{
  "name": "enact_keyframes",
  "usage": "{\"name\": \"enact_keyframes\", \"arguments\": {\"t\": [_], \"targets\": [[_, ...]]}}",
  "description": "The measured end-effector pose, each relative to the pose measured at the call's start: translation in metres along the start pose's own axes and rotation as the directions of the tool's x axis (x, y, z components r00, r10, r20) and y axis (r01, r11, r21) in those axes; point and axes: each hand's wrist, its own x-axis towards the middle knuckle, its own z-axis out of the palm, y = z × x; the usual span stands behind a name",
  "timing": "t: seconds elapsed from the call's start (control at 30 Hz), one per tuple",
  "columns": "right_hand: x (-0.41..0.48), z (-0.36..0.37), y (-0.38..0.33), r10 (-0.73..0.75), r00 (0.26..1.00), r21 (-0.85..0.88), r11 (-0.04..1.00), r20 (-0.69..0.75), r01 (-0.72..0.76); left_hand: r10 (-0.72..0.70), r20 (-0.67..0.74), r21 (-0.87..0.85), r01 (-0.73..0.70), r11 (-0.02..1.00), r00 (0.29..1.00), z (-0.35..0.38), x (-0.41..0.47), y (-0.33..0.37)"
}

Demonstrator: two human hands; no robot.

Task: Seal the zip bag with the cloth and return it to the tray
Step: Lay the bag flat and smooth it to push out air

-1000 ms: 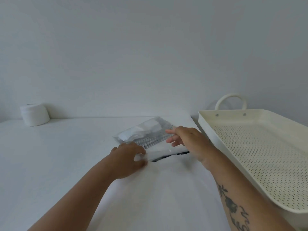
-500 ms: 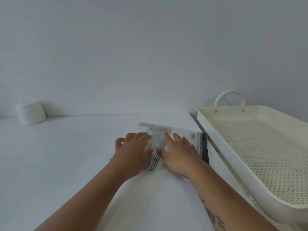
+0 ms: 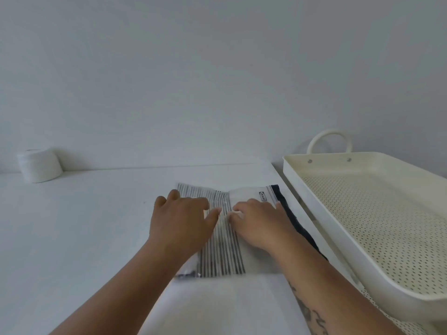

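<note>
A clear zip bag (image 3: 244,194) lies flat on the white table, with a black-and-white striped cloth (image 3: 221,247) inside it. Its dark zip strip (image 3: 294,221) runs along the right edge, beside the tray. My left hand (image 3: 180,223) presses palm-down on the bag's left part, fingers spread. My right hand (image 3: 260,222) rests flat on the right part, fingers pointing left toward the left hand. Neither hand grips anything. The cream perforated tray (image 3: 338,240) stands at the right, nothing inside it.
A white roll (image 3: 40,165) stands at the far left by the wall. The tray has a loop handle (image 3: 329,139) at its far end and its near-left rim overhangs the table's right edge. A plain wall closes the back.
The bag went from lifted and tilted to flat on the table. Both hands now press on it, and they have drawn slightly apart since half a second ago.
</note>
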Motion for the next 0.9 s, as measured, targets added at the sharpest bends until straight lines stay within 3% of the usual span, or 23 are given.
{"name": "enact_keyframes", "arguments": {"t": [0.07,0.17,0.27,0.4,0.53,0.9], "targets": [[0.001,0.001,-0.001,-0.002,0.993,-0.003,1.0,-0.121,0.001,-0.007,-0.045,-0.027,0.006,1.0,0.999,0.001,0.0,0.005],[0.003,0.006,-0.004,-0.04,0.979,0.05,0.997,-0.199,0.051,-0.043,0.128,-0.047,0.049,0.998,0.991,0.014,0.001,0.004],[0.011,0.013,-0.009,-0.046,0.987,0.08,0.995,-0.155,0.059,-0.057,0.274,-0.093,0.086,0.992,0.96,0.022,0.003,0.0],[0.031,0.008,-0.019,-0.058,0.991,0.071,0.995,-0.118,0.066,-0.026,0.3,-0.088,0.055,0.995,0.954,0.026,0.004,-0.002],[0.04,0.018,-0.019,-0.046,0.999,-0.01,0.999,0.022,0.046,-0.018,0.327,-0.078,0.046,0.996,0.945,0.026,0.005,-0.003],[0.036,0.038,-0.015,-0.048,0.998,-0.011,0.999,-0.049,0.047,-0.026,0.348,-0.079,0.056,0.995,0.937,0.029,0.007,-0.006]]}}
